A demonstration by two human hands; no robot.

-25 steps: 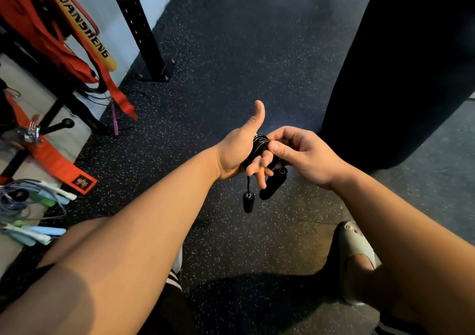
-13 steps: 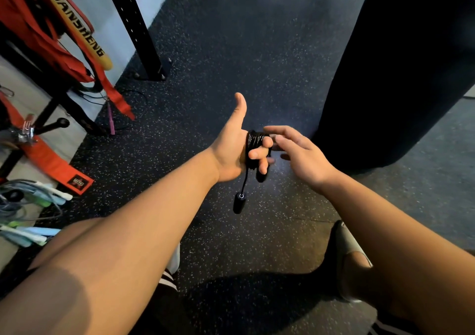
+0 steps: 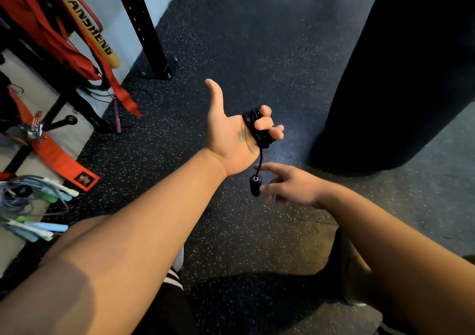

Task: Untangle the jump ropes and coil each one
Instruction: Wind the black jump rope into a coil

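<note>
Dangling black handle (image 3: 255,186), one

Gym corner, dim light

Speckled black rubber floor (image 3: 257,52), pale wall (image 3: 113,13) upper left, black steel rack post (image 3: 144,26) bolted down, big black punching bag (image 3: 398,72) on the right.

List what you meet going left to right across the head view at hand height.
Pale jump ropes on the floor → orange strap → left hand → black coiled rope around its fingers → right hand → black punching bag.
</note>
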